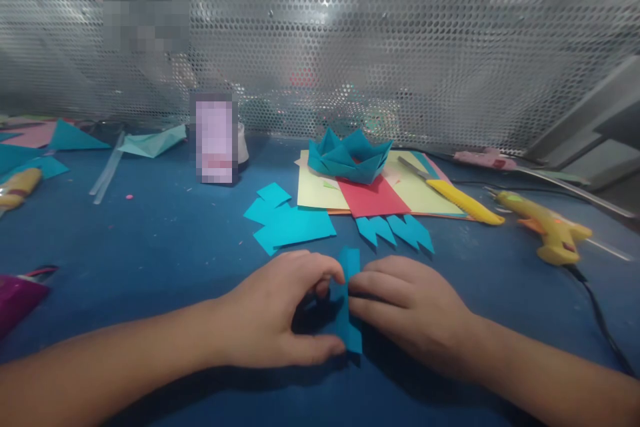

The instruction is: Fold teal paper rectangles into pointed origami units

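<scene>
A narrow folded strip of blue paper [353,320] stands lengthwise before me, low on the blue table. My left hand [265,310] is curved along its left side, index finger near the upper part and thumb at the lower part. From the other side, the bunched fingers of my right hand [423,310] press on the strip's right edge. Just beyond lie blue paper pieces [300,227] and two zigzag-cut blue pieces [395,230]. A folded blue paper shape with pointed tips [350,157] rests on red paper [375,197].
Yellow sheets [320,193] lie under the red paper, with a yellow utility knife [465,200] across them. At right is a yellow glue gun [555,227] with a black cord. A blurred phone-like object [215,140] stands upright near the perforated metal panel [280,47]. Clear sticks [107,170] lie left.
</scene>
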Available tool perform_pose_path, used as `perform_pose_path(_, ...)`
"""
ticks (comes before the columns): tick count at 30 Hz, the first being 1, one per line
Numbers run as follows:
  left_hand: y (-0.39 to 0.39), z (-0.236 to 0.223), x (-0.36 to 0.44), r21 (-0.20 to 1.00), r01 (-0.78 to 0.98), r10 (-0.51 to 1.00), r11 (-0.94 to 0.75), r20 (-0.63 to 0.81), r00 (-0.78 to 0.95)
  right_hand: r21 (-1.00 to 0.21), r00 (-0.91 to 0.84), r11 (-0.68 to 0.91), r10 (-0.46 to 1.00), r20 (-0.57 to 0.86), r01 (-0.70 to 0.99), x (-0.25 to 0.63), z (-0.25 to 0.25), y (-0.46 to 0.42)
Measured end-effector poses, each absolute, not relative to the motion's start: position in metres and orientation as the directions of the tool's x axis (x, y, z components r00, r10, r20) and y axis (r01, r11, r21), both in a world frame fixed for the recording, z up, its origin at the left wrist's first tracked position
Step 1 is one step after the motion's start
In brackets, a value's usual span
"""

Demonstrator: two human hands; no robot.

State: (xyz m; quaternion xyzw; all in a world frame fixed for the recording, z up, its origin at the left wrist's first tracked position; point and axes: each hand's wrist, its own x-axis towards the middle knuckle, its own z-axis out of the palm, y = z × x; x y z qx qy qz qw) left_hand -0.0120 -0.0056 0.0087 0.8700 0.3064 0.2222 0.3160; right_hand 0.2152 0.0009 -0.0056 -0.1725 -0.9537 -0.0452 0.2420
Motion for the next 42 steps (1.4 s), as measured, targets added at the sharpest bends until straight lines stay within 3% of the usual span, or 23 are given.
perform_pose_path(8,-0.005,0.007,-0.013,0.487,0.353,0.520,-0.799,0.264,0.812,0.021,-0.823,0.913,0.358,0.441,0.408,0.215,-0.005,0.002)
perform_pose_path(14,-0.004,0.001,-0.014,0.571,0.434,0.653,-0.696,0.254,0.713,-0.024,-0.822,0.915,0.372,0.432,0.402,0.215,-0.004,0.000)
perform_pose_path(19,-0.002,-0.002,-0.015,0.619,0.433,0.680,-0.656,0.234,0.695,-0.206,-0.805,0.918,0.397,0.442,0.339,0.212,-0.007,-0.001)
perform_pose_path(25,-0.001,0.001,-0.014,0.595,0.469,0.700,-0.652,0.236,0.674,-0.498,-0.785,0.795,0.537,0.310,0.347,0.210,-0.009,0.004)
perform_pose_path(31,0.000,-0.002,-0.014,0.626,0.503,0.741,-0.597,0.190,0.644,-0.636,-0.762,0.666,0.621,0.184,0.390,0.205,-0.005,0.008)
perform_pose_path(42,0.003,-0.006,-0.015,0.657,0.501,0.738,-0.564,0.129,0.662,-0.585,-0.687,0.618,0.713,0.136,0.525,0.196,-0.010,0.006)
